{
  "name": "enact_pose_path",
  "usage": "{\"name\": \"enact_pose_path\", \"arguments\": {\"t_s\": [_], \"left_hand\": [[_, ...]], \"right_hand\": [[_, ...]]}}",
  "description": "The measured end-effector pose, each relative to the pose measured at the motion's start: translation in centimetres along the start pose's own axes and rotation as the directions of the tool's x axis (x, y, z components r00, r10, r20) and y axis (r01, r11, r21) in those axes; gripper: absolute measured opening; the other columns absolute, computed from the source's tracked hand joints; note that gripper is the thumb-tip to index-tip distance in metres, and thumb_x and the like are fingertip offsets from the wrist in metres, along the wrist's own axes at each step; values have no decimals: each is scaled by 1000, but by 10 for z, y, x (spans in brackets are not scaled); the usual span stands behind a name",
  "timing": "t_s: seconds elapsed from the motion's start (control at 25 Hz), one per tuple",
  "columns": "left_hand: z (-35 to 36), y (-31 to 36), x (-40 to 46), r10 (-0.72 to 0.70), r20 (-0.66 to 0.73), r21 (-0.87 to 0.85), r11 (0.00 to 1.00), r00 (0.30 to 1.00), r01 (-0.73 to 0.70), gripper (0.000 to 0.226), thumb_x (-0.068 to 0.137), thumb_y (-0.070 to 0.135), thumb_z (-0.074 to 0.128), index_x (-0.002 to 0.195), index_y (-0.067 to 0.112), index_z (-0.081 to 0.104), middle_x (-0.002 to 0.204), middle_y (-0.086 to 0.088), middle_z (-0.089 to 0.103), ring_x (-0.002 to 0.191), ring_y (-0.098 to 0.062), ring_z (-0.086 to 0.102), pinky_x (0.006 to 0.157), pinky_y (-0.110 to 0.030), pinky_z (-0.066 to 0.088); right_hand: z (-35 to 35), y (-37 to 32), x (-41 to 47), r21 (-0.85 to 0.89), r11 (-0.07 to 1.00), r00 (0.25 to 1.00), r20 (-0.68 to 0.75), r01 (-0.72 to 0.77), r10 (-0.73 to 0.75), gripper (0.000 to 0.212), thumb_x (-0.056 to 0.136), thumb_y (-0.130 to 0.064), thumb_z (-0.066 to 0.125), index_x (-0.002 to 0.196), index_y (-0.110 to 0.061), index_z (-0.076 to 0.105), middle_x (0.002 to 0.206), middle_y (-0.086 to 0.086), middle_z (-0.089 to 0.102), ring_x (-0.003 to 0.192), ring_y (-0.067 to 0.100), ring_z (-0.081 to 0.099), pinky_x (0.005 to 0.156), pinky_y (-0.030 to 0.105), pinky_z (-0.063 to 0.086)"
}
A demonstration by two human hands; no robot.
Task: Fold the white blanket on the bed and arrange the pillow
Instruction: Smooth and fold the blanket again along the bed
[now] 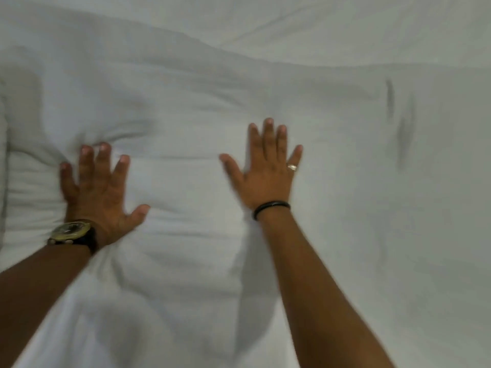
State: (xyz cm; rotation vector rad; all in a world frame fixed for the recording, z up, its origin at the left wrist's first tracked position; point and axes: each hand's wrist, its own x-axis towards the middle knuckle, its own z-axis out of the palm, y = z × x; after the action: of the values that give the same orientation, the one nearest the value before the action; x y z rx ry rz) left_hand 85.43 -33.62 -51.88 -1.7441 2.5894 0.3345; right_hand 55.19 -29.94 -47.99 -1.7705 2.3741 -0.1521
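Left hand (99, 189) and right hand (268, 171) press flat, fingers spread, on the white blanket (186, 123); its far edge (292, 63) is blurred, pillow indistinguishable

the blanket (202, 181) fills nearly the whole view, spread under both arms. the left hand (98, 187) lies flat on it at the left, fingers spread and pointing away from the person. the right hand (265, 171) lies flat on it to the right of centre, a little farther forward, well apart from the left. a watch (70, 232) sits on the left wrist, a band (271, 207) on the right wrist, a ring (292, 167) on a right finger. beyond the blanket's far edge, the bed (345, 25) runs across the top. folds bunch in the blanket just ahead of the left hand's fingers.
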Motion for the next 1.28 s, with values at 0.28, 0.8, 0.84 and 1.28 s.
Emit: {"name": "enact_pose_path", "arguments": {"t_s": [0.28, 0.8, 0.84, 1.28], "left_hand": [[12, -5, 10, -67, 57, 9, 998, 996, 67, 107, 65, 71, 35, 152, 9, 21, 164, -6, -10, 149, -42, -1, 117, -57, 4], [-22, 3, -5, 116, 17, -13, 993, 993, -116, 96, 80, 81, 18, 154, 26, -5, 165, -11, -7, 150, -34, -10, 115, -65, -2], [-34, 2, -5, 115, 75, 41, 992, 991, -118, 99, 77, 85, 13, 154, 26, -5, 165, -9, -9, 150, -32, -11, 116, -63, -2], [-201, -137, -81, 375, 638, 291, 692, 673, -661, 112, 65, 92, 42, 154, 35, 5, 165, -2, -14, 150, -24, -18, 119, -54, -3]], "right_hand": [[-99, 308, -197, -272, 407, 361, 205, -872, 910, 104, 75, -86, 3, 156, -21, 2, 165, 6, -3, 151, 28, -1, 116, 61, 4], [5, -39, -285, -56, 813, 812, 37, -580, 582, 87, 91, -73, 14, 148, -11, 37, 157, 16, 31, 145, 39, 27, 114, 58, 17], [3, -29, -317, -106, 752, 755, 25, -650, 656, 90, 91, -73, 10, 149, -8, 36, 157, 18, 30, 144, 41, 27, 115, 57, 18], [32, -369, -281, 320, 724, 788, 328, -611, 520, 88, 90, -71, 27, 156, -17, 3, 161, 20, -17, 148, 32, -19, 118, 53, -12]]}}
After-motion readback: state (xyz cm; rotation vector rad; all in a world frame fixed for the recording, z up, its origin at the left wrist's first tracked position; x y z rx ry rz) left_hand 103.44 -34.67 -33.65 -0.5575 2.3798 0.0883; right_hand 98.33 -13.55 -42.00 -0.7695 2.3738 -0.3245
